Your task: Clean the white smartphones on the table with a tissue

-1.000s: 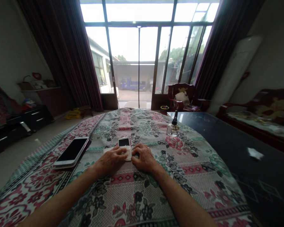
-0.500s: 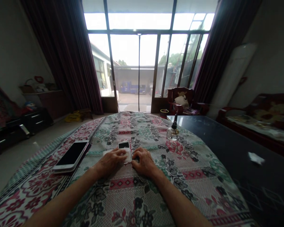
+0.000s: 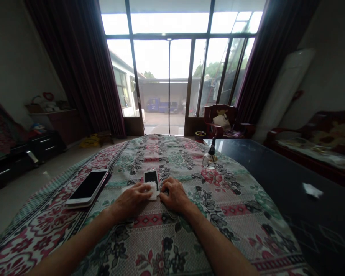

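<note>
A small white phone (image 3: 153, 176) with a dark screen lies on the flowered tablecloth (image 3: 172, 237) in front of me. My left hand (image 3: 136, 196) is closed on a crumpled white tissue (image 3: 152, 190) and presses it on the lower part of the phone. At the phone's right edge my right hand (image 3: 174, 193) rests with curled fingers, thumb and forefinger against the phone's side. The lower left part of the phone is covered by the tissue and the left hand.
Left of my hands lies a larger white phone or tablet (image 3: 89, 187) on something dark. A clear glass bottle (image 3: 209, 160) with a black top stands to the right. Beyond it is a dark glossy table (image 3: 261, 172) bearing a crumpled white tissue (image 3: 312, 190).
My left hand has drawn the tissue slightly down and left over the phone, so more of the dark screen shows. The right hand has stayed at the phone's edge.
</note>
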Motion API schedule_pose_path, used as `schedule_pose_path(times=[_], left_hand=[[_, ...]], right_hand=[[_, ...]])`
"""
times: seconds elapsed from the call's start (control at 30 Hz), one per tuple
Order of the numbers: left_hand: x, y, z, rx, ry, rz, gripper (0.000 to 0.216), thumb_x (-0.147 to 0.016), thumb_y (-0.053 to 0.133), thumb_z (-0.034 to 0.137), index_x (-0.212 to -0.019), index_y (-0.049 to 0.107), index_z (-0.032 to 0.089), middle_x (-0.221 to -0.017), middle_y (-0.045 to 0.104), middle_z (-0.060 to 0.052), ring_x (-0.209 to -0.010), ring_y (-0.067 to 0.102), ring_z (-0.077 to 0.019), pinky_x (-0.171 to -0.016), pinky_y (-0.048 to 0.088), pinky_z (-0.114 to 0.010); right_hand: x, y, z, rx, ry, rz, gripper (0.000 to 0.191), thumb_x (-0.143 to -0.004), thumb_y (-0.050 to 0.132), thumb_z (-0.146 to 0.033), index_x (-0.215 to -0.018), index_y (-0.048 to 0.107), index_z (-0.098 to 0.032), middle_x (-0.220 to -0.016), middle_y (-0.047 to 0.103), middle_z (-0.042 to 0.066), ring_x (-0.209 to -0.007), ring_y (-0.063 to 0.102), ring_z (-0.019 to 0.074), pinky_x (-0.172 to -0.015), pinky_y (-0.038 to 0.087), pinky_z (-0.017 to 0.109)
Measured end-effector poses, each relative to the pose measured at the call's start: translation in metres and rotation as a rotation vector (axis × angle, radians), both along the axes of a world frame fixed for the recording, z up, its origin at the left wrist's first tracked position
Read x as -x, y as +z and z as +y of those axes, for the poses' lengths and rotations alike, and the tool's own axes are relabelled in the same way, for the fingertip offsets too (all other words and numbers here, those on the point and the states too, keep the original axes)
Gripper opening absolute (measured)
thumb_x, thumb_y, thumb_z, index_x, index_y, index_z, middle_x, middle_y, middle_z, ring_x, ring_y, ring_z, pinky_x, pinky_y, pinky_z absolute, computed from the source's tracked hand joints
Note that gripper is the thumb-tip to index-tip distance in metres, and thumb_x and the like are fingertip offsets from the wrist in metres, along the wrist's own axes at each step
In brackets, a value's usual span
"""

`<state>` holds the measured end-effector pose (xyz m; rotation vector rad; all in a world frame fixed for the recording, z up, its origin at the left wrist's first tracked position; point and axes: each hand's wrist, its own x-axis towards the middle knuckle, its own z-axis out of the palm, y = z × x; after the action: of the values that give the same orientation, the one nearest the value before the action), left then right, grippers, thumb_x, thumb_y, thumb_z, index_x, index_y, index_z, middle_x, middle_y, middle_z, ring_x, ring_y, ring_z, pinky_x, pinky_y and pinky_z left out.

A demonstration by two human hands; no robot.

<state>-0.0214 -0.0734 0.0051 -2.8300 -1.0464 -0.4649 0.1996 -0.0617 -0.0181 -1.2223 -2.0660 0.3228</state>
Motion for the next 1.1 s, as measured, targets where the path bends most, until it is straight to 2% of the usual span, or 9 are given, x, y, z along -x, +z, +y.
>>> schedule_pose_path(times=[0.13,0.3,0.43,0.53,0.63,0.7,0.93,1.0,1.1], left_hand=[[0.000,0.002,-0.002,0.019,-0.008,0.033,0.030,-0.092,0.043,0.013,-0.109,0.064,0.025,-0.121,0.061,-0.004,-0.100,0.058,-0.0185,-0.087,0.051,-0.031],[-0.016,0.005,0.030,0.052,0.066,0.078,0.030,-0.089,0.045,0.011,-0.105,0.068,0.023,-0.119,0.063,-0.004,-0.103,0.057,-0.0199,-0.092,0.047,-0.033],[-0.021,0.008,0.060,0.090,0.207,0.092,0.039,-0.082,0.045,0.003,-0.105,0.069,0.022,-0.119,0.063,-0.006,-0.108,0.055,-0.0218,-0.093,0.044,-0.033],[-0.023,0.013,0.071,0.130,0.358,0.103,0.038,-0.080,0.044,0.003,-0.103,0.070,0.021,-0.113,0.065,-0.008,-0.107,0.055,-0.0218,-0.091,0.044,-0.032],[-0.028,0.018,0.066,0.127,0.461,0.137,0.039,-0.082,0.042,0.004,-0.105,0.069,0.020,-0.112,0.065,-0.008,-0.106,0.054,-0.0220,-0.088,0.045,-0.031],[-0.032,0.019,0.053,0.120,0.470,0.159,0.039,-0.082,0.043,0.004,-0.108,0.067,0.021,-0.113,0.064,-0.008,-0.106,0.053,-0.0218,-0.086,0.045,-0.030],[-0.024,0.006,0.000,0.087,0.277,0.158,0.032,-0.088,0.044,0.010,-0.107,0.065,0.021,-0.120,0.059,-0.006,-0.106,0.054,-0.0210,-0.092,0.047,-0.033],[-0.021,0.004,-0.004,0.082,0.257,0.151,0.031,-0.089,0.043,0.011,-0.110,0.064,0.021,-0.121,0.059,-0.007,-0.105,0.054,-0.0208,-0.091,0.048,-0.033],[-0.020,0.003,0.006,0.080,0.232,0.143,0.032,-0.088,0.045,0.011,-0.111,0.064,0.022,-0.122,0.059,-0.007,-0.106,0.054,-0.0210,-0.091,0.048,-0.032]], right_hand=[[0.000,-0.002,0.000,-0.009,-0.001,0.006,0.007,-0.070,0.071,-0.020,-0.075,0.066,-0.021,-0.096,0.063,0.003,-0.096,0.054,0.0190,-0.087,0.038,0.032],[0.000,-0.003,0.001,-0.004,0.000,0.002,0.008,-0.069,0.070,-0.018,-0.076,0.066,-0.020,-0.097,0.062,0.003,-0.096,0.054,0.0189,-0.087,0.038,0.033],[0.000,-0.002,0.002,0.002,-0.002,0.008,0.006,-0.071,0.071,-0.019,-0.075,0.066,-0.020,-0.097,0.062,0.003,-0.096,0.054,0.0189,-0.088,0.038,0.033],[0.001,-0.002,0.001,-0.003,-0.003,0.015,0.004,-0.072,0.070,-0.021,-0.073,0.066,-0.021,-0.096,0.062,0.003,-0.095,0.054,0.0186,-0.088,0.038,0.033],[0.001,-0.001,0.000,-0.010,-0.002,0.017,0.004,-0.072,0.070,-0.021,-0.072,0.066,-0.021,-0.096,0.062,0.003,-0.095,0.054,0.0186,-0.087,0.038,0.033],[0.001,0.000,0.000,-0.011,-0.002,0.016,0.004,-0.072,0.070,-0.021,-0.073,0.066,-0.021,-0.095,0.062,0.003,-0.095,0.054,0.0186,-0.087,0.038,0.033],[0.000,-0.002,0.001,-0.010,-0.010,0.008,0.007,-0.070,0.072,-0.021,-0.074,0.066,-0.021,-0.097,0.062,0.003,-0.096,0.054,0.0192,-0.087,0.038,0.033],[0.001,-0.001,0.000,-0.008,-0.008,0.001,0.008,-0.070,0.072,-0.021,-0.075,0.066,-0.021,-0.097,0.062,0.003,-0.096,0.054,0.0194,-0.088,0.038,0.033],[0.001,0.000,-0.001,-0.008,-0.012,-0.004,0.007,-0.070,0.071,-0.019,-0.075,0.066,-0.021,-0.098,0.062,0.004,-0.097,0.054,0.0193,-0.088,0.037,0.034]])
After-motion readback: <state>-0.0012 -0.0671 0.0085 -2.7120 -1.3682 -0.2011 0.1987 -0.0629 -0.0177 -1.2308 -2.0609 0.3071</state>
